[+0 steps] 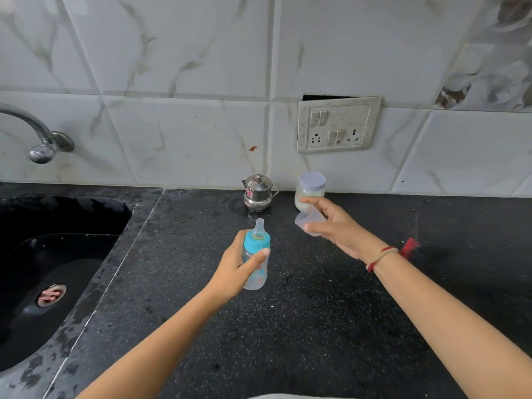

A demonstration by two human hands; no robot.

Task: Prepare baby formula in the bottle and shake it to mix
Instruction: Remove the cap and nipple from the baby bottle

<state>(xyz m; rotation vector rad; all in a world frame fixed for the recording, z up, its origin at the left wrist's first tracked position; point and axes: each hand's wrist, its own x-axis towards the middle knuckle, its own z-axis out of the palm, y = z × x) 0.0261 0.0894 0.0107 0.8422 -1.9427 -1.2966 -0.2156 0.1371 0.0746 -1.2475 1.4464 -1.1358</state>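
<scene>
A black speckled countertop (316, 326) was bounded at the back by a wall of white marble-patterned tiles (187, 133) and on the left by the rim of a dark sunken sink (95, 214), whose drain (51, 295) was seen low in the basin. Broad bare stone was left in front of and between the two forearms, and more to the right of the right arm. Along the back edge a small lidded steel pot (257, 192) with a handle and a clear jar (310, 191) with a flat lavender lid and pale contents were stood near each other, close to the wall. A curved metal tap (37, 133) was mounted over the sink, and a worn switchboard (338, 125) was set into the tiles above the jar. The baby bottle (256, 254), of translucent plastic with a teal collar and a soft clear teat, was held tilted over the middle of the counter, in front of the pot, by the left hand (236, 266), whose thumb and fingers were wrapped round its body. The right hand (336, 226), reached forward just before the jar, was closed loosely on a clear domed cap (309, 223) between thumb and fingers. A red and tan thread band (383, 256) was worn on the right wrist.
</scene>
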